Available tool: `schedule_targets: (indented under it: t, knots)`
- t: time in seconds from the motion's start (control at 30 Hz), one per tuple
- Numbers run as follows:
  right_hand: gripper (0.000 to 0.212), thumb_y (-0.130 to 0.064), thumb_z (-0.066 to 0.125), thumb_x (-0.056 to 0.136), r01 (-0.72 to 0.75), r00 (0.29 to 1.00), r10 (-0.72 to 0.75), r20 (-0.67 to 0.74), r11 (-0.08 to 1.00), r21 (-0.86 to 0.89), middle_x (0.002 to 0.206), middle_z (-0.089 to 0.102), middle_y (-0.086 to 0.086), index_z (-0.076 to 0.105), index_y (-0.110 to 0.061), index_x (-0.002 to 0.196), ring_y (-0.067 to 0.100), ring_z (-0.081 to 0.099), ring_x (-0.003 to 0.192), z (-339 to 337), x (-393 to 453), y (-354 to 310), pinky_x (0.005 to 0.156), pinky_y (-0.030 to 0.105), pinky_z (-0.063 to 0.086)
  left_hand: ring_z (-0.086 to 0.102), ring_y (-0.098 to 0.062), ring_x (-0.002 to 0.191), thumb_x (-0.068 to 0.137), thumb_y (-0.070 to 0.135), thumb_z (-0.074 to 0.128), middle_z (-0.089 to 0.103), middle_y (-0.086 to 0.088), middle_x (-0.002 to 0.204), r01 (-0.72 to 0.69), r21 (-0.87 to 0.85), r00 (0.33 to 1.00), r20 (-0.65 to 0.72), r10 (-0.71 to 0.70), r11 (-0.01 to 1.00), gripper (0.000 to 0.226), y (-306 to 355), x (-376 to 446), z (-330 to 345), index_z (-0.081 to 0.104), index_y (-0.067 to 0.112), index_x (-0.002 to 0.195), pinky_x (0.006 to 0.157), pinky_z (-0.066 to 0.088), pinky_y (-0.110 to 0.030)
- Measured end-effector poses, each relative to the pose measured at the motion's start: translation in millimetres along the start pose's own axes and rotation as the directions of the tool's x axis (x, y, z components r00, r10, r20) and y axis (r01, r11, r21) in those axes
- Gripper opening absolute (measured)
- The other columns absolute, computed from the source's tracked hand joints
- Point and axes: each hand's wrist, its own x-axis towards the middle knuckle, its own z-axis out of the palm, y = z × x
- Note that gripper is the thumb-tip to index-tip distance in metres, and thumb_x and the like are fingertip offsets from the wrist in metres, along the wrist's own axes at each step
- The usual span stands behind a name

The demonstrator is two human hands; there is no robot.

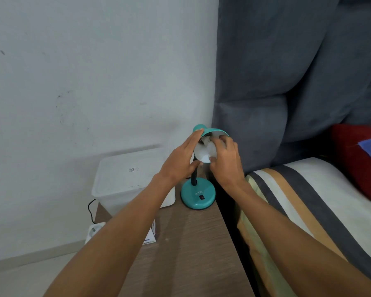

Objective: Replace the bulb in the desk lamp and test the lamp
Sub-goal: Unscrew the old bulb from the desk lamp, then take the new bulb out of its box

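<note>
A teal desk lamp stands on the wooden bedside table [191,249], its round base [198,196] carrying a small red switch. Its teal shade [214,131] tilts towards me, white inside. My left hand [180,159] lies flat against the shade's left side, fingers stretched up to the teal cap. My right hand [225,159] is closed around a white bulb [205,150] at the shade's mouth, thumb under it and fingers over it. The bulb's metal neck sits near the socket; whether it is seated in it I cannot tell.
A white plastic box [133,179] stands left of the lamp at the wall. A small blue and white carton [151,234] lies under my left forearm. A white power strip [94,230] with a black cord rests on the floor. A striped mattress [298,200] and grey headboard border the right.
</note>
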Motion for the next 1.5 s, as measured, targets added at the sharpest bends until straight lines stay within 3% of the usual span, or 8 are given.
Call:
schedule_targets:
  t: [0.17, 0.3, 0.43, 0.57, 0.77, 1.1, 1.33, 1.5]
  knots:
    - [0.063, -0.003, 0.071, 0.079, -0.044, 0.999, 0.044, 0.004, 0.997, 0.064, 0.131, 0.051, 0.013, 0.051, -0.012, 0.138, 0.032, 0.049, 0.118, -3.7, -6.6, 2.1, 0.094, 0.039, 0.046, 0.055, -0.028, 0.135, 0.090, 0.015, 0.078, 0.035, -0.002, 0.165, 0.006, 0.018, 1.000, 0.005, -0.006, 1.000, 0.093, 4.1, -0.6, 1.2, 0.021, 0.021, 0.163, 0.110, 0.049, -0.044]
    - [0.062, -0.009, 0.073, 0.080, -0.070, 0.997, 0.071, -0.005, 0.993, 0.094, 0.131, 0.053, 0.012, 0.051, -0.013, 0.138, 0.031, 0.052, 0.115, -14.9, -12.6, -1.3, 0.093, 0.039, 0.047, 0.058, -0.036, 0.128, 0.086, 0.017, 0.080, 0.017, 0.006, 0.172, 0.036, 0.090, 0.997, 0.061, -0.041, 0.995, 0.108, 8.3, -2.1, -6.2, 0.005, 0.029, 0.164, 0.102, 0.053, -0.051]
    - [0.060, -0.013, 0.074, 0.081, -0.066, 0.997, 0.069, -0.030, 0.993, 0.094, 0.131, 0.055, 0.011, 0.052, -0.013, 0.137, 0.031, 0.054, 0.115, -28.3, -24.6, -8.7, 0.093, 0.039, 0.047, 0.027, -0.021, 0.155, 0.085, 0.034, 0.081, 0.007, 0.008, 0.173, 0.096, 0.096, 0.992, 0.068, -0.103, 0.991, 0.114, 16.1, -19.3, -18.5, -0.001, 0.030, 0.164, 0.117, 0.043, -0.045]
    - [0.060, -0.016, 0.074, 0.080, -0.065, 0.997, 0.067, -0.033, 0.995, 0.071, 0.132, 0.057, 0.010, 0.053, -0.013, 0.136, 0.031, 0.054, 0.115, -35.7, -45.9, -15.9, 0.092, 0.039, 0.048, 0.014, -0.017, 0.158, 0.088, 0.044, 0.077, 0.014, 0.004, 0.172, 0.203, 0.094, 0.978, 0.022, -0.206, 0.975, 0.106, 24.7, -56.4, -36.4, 0.007, 0.026, 0.165, 0.122, 0.029, -0.040]
    - [0.059, -0.017, 0.076, 0.078, -0.105, 0.994, 0.107, -0.027, 0.992, 0.076, 0.131, 0.059, 0.007, 0.055, -0.014, 0.134, 0.030, 0.053, 0.114, -35.3, -93.6, -32.0, 0.086, 0.039, 0.048, 0.022, -0.023, 0.157, 0.090, 0.049, 0.074, 0.031, -0.003, 0.167, 0.357, 0.074, 0.933, -0.075, -0.352, 0.931, 0.092, 14.4, -131.4, -51.8, 0.025, 0.020, 0.163, 0.124, 0.027, -0.042]
    - [0.054, -0.023, 0.072, 0.084, -0.165, 0.952, 0.160, 0.261, 0.986, -0.001, 0.131, 0.055, 0.010, 0.054, -0.014, 0.135, 0.027, 0.059, 0.113, 27.2, -159.5, -43.1, 0.095, 0.039, 0.051, 0.038, -0.026, 0.147, 0.074, 0.051, 0.088, 0.040, -0.008, 0.160, 0.584, -0.131, 0.788, -0.145, -0.598, 0.801, 0.104, -23.9, -226.1, -22.1, 0.034, 0.020, 0.158, 0.120, 0.037, -0.047]
    - [0.048, -0.024, 0.073, 0.085, -0.233, 0.897, 0.228, 0.378, 0.972, -0.032, 0.125, 0.063, 0.006, 0.059, -0.018, 0.130, 0.022, 0.060, 0.113, 82.8, -162.2, -45.4, 0.095, 0.037, 0.052, 0.043, -0.024, 0.142, 0.065, 0.049, 0.094, 0.042, -0.006, 0.157, 0.603, -0.258, 0.757, -0.115, -0.643, 0.755, 0.116, -49.7, -233.2, -2.4, 0.033, 0.018, 0.159, 0.117, 0.041, -0.044]
    - [0.052, -0.023, 0.074, 0.084, -0.232, 0.878, 0.243, 0.412, 0.970, -0.079, 0.125, 0.062, 0.008, 0.057, -0.017, 0.133, 0.023, 0.059, 0.112, 105.5, -157.6, -42.5, 0.094, 0.041, 0.053, 0.057, -0.020, 0.127, 0.061, 0.051, 0.096, 0.058, -0.003, 0.140, 0.578, -0.277, 0.758, -0.165, -0.631, 0.767, 0.106, -55.3, -237.5, 6.7, 0.049, 0.013, 0.148, 0.107, 0.048, -0.035]
